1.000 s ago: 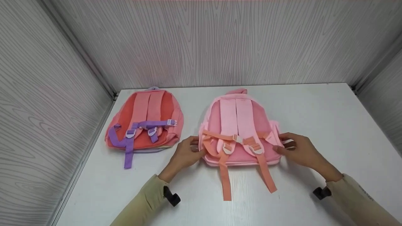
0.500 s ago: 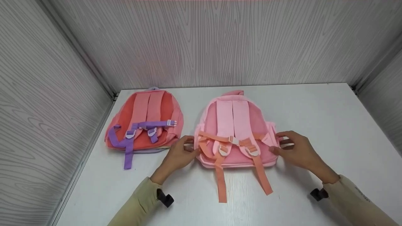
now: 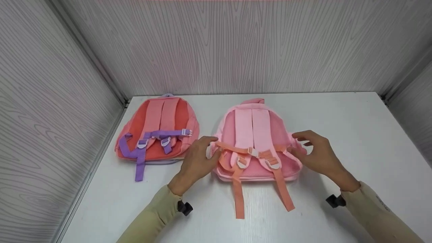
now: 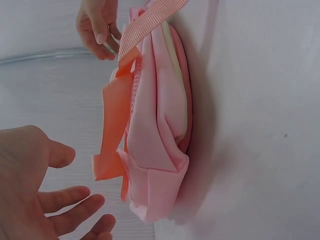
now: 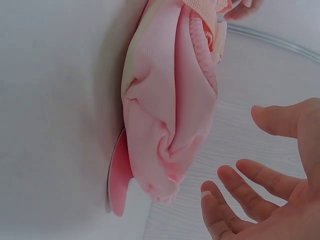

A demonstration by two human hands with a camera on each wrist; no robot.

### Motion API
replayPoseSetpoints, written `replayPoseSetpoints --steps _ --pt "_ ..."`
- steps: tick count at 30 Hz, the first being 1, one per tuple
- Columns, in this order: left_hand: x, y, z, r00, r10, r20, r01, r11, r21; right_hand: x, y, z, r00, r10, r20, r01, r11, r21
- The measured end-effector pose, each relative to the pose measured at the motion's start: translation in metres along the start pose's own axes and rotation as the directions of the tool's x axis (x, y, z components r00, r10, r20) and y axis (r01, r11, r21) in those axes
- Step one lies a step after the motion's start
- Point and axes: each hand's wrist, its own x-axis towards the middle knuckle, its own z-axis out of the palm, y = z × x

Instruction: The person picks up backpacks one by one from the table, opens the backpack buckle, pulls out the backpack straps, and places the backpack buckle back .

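Note:
A pink backpack [image 3: 251,135] lies on the white table with its shoulder straps facing up; two orange strap ends trail toward the front edge. My left hand [image 3: 199,160] is at its left side, and in the left wrist view that hand [image 4: 45,185] is apart from the fabric, fingers spread. At the bag's right side is my right hand [image 3: 319,155]; the right wrist view shows this hand [image 5: 270,185] with relaxed fingers, a gap between them and the pink side [image 5: 160,110]. Both hands hold nothing.
A coral backpack [image 3: 157,128] with purple straps lies left of the pink one, close to my left hand. Grey wood-grain panels [image 3: 236,47] stand behind and at both sides of the white table [image 3: 337,114].
The pink backpack shifted slightly left earlier, between my hands. Both hands have since come off its sides and risen a little. The camera view has shifted slightly.

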Motion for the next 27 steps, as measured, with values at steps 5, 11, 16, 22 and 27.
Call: replayPoseSetpoints --steps 5,11,16,22,27 --pt "0.005 0.01 0.009 0.999 0.051 0.007 -0.051 0.998 0.028 0.005 -0.005 0.013 0.999 -0.023 0.038 0.021 0.999 0.042" --pt "0.011 0.019 0.018 0.99 0.137 0.027 -0.138 0.99 0.026 0.011 -0.009 0.027 0.994 -0.084 0.068 0.078 0.994 0.078" --pt "0.015 0.027 0.024 0.973 0.227 0.028 -0.228 0.974 0.018 0.014 -0.014 0.037 0.992 -0.1 0.082 0.092 0.991 0.095" --pt "0.02 0.036 0.037 0.966 0.251 0.063 -0.254 0.967 0.031 0.018 -0.021 0.05 0.986 -0.133 0.1 0.123 0.987 0.1" --pt "0.024 0.041 0.047 0.966 0.237 0.104 -0.24 0.971 0.016 0.021 -0.027 0.06 0.986 -0.098 0.133 0.088 0.993 0.073"
